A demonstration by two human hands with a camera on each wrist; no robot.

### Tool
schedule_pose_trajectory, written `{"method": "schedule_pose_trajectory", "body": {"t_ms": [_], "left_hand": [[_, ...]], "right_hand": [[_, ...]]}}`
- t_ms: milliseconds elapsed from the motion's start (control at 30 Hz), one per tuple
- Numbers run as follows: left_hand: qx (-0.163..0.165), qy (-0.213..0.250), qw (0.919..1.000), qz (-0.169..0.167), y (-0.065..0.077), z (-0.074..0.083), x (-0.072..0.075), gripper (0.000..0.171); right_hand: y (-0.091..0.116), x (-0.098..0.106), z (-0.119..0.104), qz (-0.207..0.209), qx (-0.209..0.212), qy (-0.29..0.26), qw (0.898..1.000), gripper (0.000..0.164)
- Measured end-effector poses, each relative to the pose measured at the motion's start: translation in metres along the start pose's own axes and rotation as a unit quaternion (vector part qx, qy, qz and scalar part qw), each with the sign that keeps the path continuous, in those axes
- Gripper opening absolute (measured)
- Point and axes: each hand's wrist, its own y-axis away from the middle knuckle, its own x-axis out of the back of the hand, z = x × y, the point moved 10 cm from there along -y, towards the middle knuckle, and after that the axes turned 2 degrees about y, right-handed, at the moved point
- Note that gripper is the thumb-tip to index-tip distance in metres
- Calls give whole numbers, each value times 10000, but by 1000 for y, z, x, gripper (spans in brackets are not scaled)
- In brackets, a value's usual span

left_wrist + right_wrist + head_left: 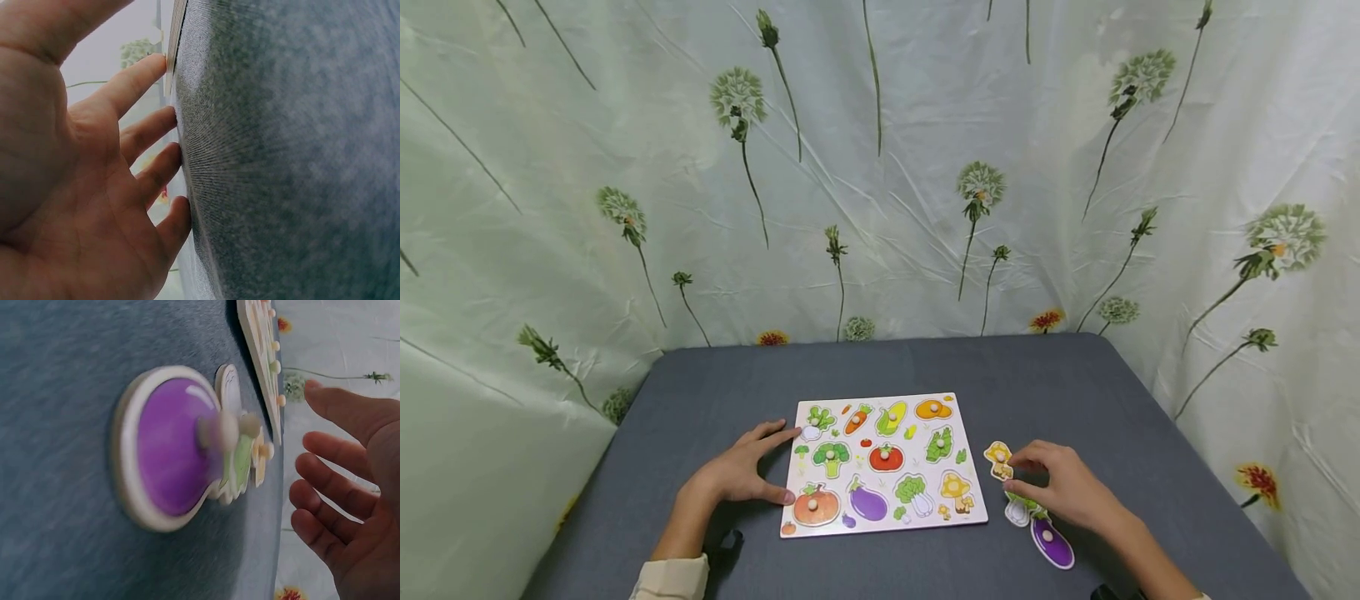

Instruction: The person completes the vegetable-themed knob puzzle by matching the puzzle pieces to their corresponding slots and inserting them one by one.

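A wooden vegetable puzzle board (842, 529) lies flat on the table. My left hand (741, 468) has its fingers spread at the board's left side, index fingertip and thumb right at the edge; the left wrist view shows its index fingertip at the board's rim. My right hand (1063, 483) is over loose knobbed pieces right of the board, its thumb and fingers apart. Nearest its fingertips is a mushroom piece (997, 457). A bok choy piece (1017, 511) is partly hidden beneath the hand, and an eggplant piece (172, 447) lies closest to me.
Knobbed pieces such as the tomato (886, 457) and pumpkin (827, 510) sit in the board. Its eggplant, bok choy and mushroom places show printed pictures without knobs. A grey cloth covers the table (737, 375); a flowered curtain (880, 208) hangs behind it.
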Motion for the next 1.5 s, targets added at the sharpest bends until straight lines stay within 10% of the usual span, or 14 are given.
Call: {"method": "schedule_pose_trajectory", "body": {"t_ms": [667, 1500], "left_hand": [[64, 7, 10000, -16, 0, -3, -2, 107], [152, -9, 9999, -28, -1, -4, -2, 108]], "right_hand": [[37, -9, 10, 175, 350, -487, 9980, 21], [31, -10, 10, 364, -89, -330, 9988, 11]]}}
